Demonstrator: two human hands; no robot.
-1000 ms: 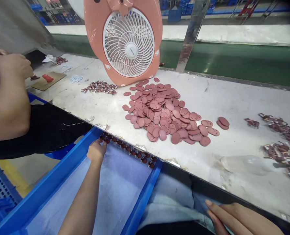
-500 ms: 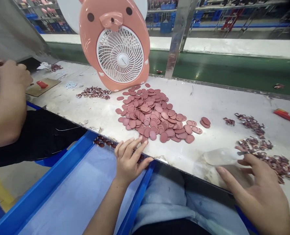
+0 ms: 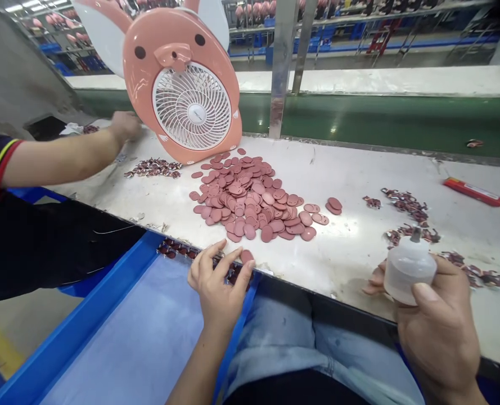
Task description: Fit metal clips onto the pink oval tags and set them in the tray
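Note:
Near the table's front edge my left hand (image 3: pixel 218 284) pinches a reddish oval disc (image 3: pixel 246 257) between thumb and finger. My right hand (image 3: pixel 439 315) is wrapped round a translucent squeeze bottle (image 3: pixel 409 270), held upright with its dark nozzle up. A heap of reddish oval discs (image 3: pixel 253 197) lies on the white table beyond my left hand. Small brown-and-white pieces (image 3: pixel 405 205) lie in loose groups beyond the bottle. Below my left hand, a blue bin (image 3: pixel 118 332) has a row of small dark pieces along its far end.
A pink animal-shaped fan (image 3: pixel 194 107) stands behind the heap. A co-worker's arm (image 3: pixel 68 154) reaches over the table at the left, near more small pieces (image 3: pixel 154 167). A red cutter (image 3: pixel 474 191) lies at the right. A metal post (image 3: pixel 280 73) rises behind the table.
My right hand has closed round the bottle and lifted it upright. My left hand has drawn a disc to the table's edge. The co-worker's arm has stretched toward the fan. The view has shifted slightly.

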